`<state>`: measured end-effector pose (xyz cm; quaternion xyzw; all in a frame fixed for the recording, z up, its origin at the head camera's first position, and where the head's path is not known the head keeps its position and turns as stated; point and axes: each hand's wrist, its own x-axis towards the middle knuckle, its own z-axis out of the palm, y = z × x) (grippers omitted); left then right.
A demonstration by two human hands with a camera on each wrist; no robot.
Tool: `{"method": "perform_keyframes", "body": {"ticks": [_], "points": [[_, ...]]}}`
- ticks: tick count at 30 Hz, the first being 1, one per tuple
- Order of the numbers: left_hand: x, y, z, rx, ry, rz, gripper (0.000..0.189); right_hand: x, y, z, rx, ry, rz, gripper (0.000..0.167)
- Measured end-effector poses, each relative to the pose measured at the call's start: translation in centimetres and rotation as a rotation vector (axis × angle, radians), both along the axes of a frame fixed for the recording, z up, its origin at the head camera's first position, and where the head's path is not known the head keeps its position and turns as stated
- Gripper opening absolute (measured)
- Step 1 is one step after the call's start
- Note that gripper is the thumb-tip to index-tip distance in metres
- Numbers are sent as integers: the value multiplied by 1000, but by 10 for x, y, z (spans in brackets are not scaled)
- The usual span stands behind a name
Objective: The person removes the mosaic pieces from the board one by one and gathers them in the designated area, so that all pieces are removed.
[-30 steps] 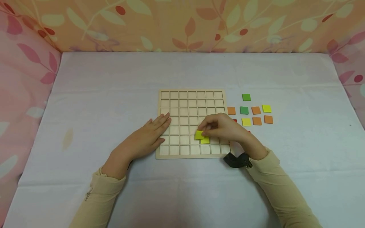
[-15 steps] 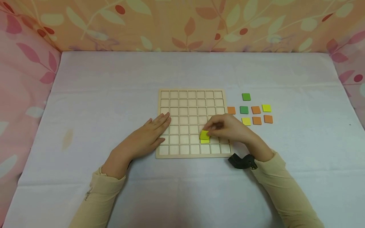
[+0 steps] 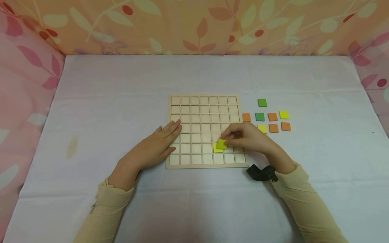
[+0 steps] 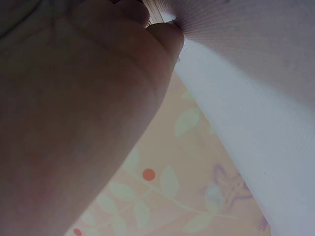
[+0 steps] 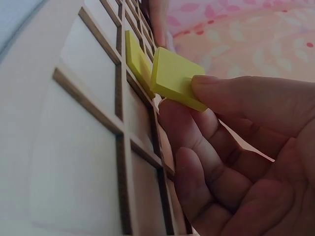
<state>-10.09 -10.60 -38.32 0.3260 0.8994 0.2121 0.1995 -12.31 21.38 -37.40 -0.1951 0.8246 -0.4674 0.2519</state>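
Note:
My right hand pinches a yellow square tile between thumb and fingers, just above the wooden grid board. Another yellow tile lies in a cell of the second row from the front, partly covered in the head view by the held one. In the right wrist view the held tile is tilted, its edge close to the lying tile; whether they touch I cannot tell. My left hand rests with straight fingers on the board's left edge. The left wrist view shows mostly the palm side of that hand.
Right of the board lie loose tiles: green ones, orange ones and yellow ones. An orange tile sits against the board's right edge. A white cloth covers the table, with patterned fabric behind it.
My right hand has moved to the right with its yellow tile, from the left side of the lying tile, across it, to its right side. The left hand stays in place.

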Motion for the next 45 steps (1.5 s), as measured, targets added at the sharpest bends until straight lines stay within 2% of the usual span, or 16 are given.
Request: {"method": "perform_keyframes", "body": {"ticks": [7, 22, 30, 40, 45], "points": [[0, 0, -1, -4, -1, 2, 64, -1, 7, 1, -13, -16, -4, 14], [-1, 0, -1, -3, -10, 5, 65, -4, 24, 8, 46, 35, 46, 12], [0, 0, 0, -3, -5, 4, 65, -4, 30, 9, 51, 3, 55, 13], [0, 0, 1, -3, -4, 3, 65, -6, 39, 11, 61, 34, 88, 12], [0, 0, -1, -3, -1, 2, 65, -6, 42, 13, 82, 17, 79, 11]]}}
